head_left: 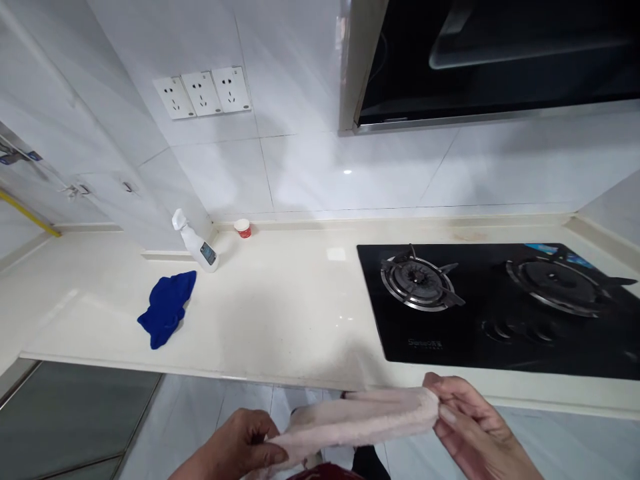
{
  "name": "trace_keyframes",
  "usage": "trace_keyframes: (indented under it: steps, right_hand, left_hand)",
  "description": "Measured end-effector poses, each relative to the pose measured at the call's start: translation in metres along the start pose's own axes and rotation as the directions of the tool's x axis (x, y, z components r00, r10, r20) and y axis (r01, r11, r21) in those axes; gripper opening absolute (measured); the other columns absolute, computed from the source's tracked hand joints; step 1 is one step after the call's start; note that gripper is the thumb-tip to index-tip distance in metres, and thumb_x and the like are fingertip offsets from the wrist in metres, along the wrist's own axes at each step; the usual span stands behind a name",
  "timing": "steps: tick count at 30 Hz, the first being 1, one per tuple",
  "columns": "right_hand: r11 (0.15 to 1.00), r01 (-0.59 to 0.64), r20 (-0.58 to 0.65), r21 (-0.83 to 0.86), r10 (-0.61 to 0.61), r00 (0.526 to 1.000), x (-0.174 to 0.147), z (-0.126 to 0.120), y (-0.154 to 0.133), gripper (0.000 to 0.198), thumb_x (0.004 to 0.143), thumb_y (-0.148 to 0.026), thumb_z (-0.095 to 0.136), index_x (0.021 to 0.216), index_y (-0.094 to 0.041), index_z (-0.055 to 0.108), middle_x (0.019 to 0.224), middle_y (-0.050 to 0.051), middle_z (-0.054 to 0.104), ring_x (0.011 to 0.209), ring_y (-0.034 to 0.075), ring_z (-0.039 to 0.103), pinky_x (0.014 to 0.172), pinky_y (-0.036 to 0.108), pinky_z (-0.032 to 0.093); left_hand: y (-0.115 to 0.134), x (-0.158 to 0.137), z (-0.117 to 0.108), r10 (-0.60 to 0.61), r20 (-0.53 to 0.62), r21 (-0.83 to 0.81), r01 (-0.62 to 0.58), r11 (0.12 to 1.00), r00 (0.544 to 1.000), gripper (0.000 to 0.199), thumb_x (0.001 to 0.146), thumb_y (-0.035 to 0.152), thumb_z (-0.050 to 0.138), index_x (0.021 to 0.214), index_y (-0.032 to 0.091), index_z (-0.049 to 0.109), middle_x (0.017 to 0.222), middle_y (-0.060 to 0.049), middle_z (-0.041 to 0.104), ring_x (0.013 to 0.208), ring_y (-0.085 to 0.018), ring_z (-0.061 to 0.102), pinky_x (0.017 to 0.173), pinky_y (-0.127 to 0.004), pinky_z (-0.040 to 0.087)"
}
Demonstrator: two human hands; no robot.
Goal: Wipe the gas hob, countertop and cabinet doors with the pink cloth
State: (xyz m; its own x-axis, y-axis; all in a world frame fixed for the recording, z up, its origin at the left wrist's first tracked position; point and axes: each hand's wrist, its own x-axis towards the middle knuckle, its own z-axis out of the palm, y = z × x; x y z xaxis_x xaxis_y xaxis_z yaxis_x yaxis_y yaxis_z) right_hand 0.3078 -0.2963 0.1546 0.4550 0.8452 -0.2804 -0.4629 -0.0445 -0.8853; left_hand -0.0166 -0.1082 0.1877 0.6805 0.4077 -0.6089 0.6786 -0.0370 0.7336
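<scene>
A pale pink cloth [363, 420] is stretched between my two hands, just in front of the counter's front edge. My left hand [240, 443] pinches its left end between thumb and fingers. At the other end, my right hand [473, 427] grips the cloth the same way, near the lower left part of the stove. The cloth looks folded lengthwise and hangs a little lower on the left.
On the cream counter [290, 307] lie a crumpled blue cloth [167, 308], a white spray bottle [196, 243] and a small red-and-white cup [243, 229]. A black gas stove [475, 320] is set in at right, below a dark range hood [500, 60]. Wall sockets [203, 93] sit upper left.
</scene>
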Motion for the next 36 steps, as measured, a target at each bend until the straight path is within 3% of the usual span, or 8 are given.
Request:
trace_keyframes:
  steps: [4,8,14,18,22,26,31,36]
  right_hand:
    - [0.984,0.154,0.154,-0.085,-0.140,0.978,-0.001,0.016,-0.012,0.010,0.083,-0.035,0.075,0.089,-0.027,0.071,0.083,0.003,0.058,0.075,0.014,0.058,0.068,0.025,0.053]
    - [0.945,0.304,0.166,-0.119,-0.283,0.945,-0.006,0.028,-0.022,0.002,0.087,-0.029,0.072,0.087,-0.027,0.071,0.082,0.003,0.057,0.072,0.012,0.058,0.064,0.023,0.051]
    - [0.859,0.450,-0.070,-0.243,-0.478,0.875,-0.011,0.018,-0.052,0.010,0.082,-0.029,0.078,0.082,-0.026,0.068,0.089,0.004,0.064,0.076,0.014,0.062,0.061,0.021,0.052]
    - [0.822,0.531,-0.162,-0.209,-0.564,0.810,0.021,0.034,-0.083,0.023,0.073,-0.034,0.085,0.079,-0.024,0.065,0.089,0.003,0.064,0.078,0.014,0.060,0.064,0.022,0.052]
    - [0.782,0.560,-0.181,-0.272,-0.613,0.769,0.082,0.055,-0.111,0.024,0.075,-0.037,0.081,0.082,-0.021,0.064,0.087,0.003,0.062,0.076,0.013,0.057,0.063,0.024,0.049]
    - [0.717,0.565,-0.099,-0.408,-0.650,0.753,0.138,0.063,-0.125,0.027,0.093,-0.041,0.066,0.108,-0.018,0.064,0.100,0.006,0.064,0.084,0.014,0.060,0.075,0.030,0.054]
    - [0.711,0.503,-0.082,-0.491,-0.613,0.786,0.160,0.055,-0.102,0.040,0.097,-0.043,0.061,0.127,-0.016,0.058,0.125,0.009,0.060,0.107,0.020,0.061,0.092,0.041,0.056]
    - [0.729,0.351,-0.086,-0.588,-0.488,0.869,0.114,0.020,-0.021,0.039,0.096,-0.047,0.062,0.118,-0.015,0.062,0.114,0.007,0.064,0.098,0.017,0.064,0.086,0.037,0.057]
  left_hand:
    - [-0.021,0.015,0.002,0.184,-0.083,-0.046,-0.188,0.981,0.979,0.044,0.090,0.060,0.055,0.076,0.019,0.060,0.084,0.000,0.055,0.081,-0.015,0.051,0.074,-0.026,0.039]
    - [-0.040,0.030,0.011,0.159,-0.211,-0.183,-0.199,0.963,0.965,0.051,0.090,0.071,0.047,0.081,0.020,0.048,0.078,0.002,0.046,0.076,-0.013,0.042,0.068,-0.026,0.034]
    - [-0.024,0.024,0.001,0.201,0.018,-0.117,-0.197,0.973,0.980,0.062,0.074,0.079,0.061,0.068,0.019,0.048,0.068,0.004,0.042,0.064,-0.010,0.036,0.058,-0.026,0.025]
    - [0.001,0.025,-0.044,0.201,-0.059,0.278,-0.178,0.944,0.978,0.046,0.078,0.058,0.070,0.066,0.019,0.049,0.073,0.004,0.049,0.066,-0.011,0.043,0.060,-0.025,0.028]
    - [0.034,0.039,-0.111,0.414,-0.258,0.481,-0.256,0.839,0.873,0.029,0.091,0.048,0.052,0.080,0.021,0.050,0.087,0.001,0.054,0.077,-0.014,0.050,0.070,-0.026,0.039]
    - [0.070,0.072,-0.165,0.429,-0.440,0.535,-0.153,0.831,0.789,0.032,0.093,0.053,0.044,0.085,0.022,0.046,0.079,0.003,0.052,0.072,-0.015,0.049,0.064,-0.026,0.040]
    - [0.073,0.114,-0.174,0.498,-0.513,0.648,-0.066,0.759,0.699,0.021,0.096,0.039,0.043,0.101,0.022,0.053,0.098,-0.003,0.058,0.092,-0.020,0.056,0.082,-0.031,0.044]
    - [0.004,0.113,-0.119,0.447,-0.423,0.699,-0.029,0.714,0.788,0.023,0.093,0.021,0.043,0.102,0.021,0.064,0.112,-0.010,0.062,0.101,-0.023,0.059,0.091,-0.038,0.044]
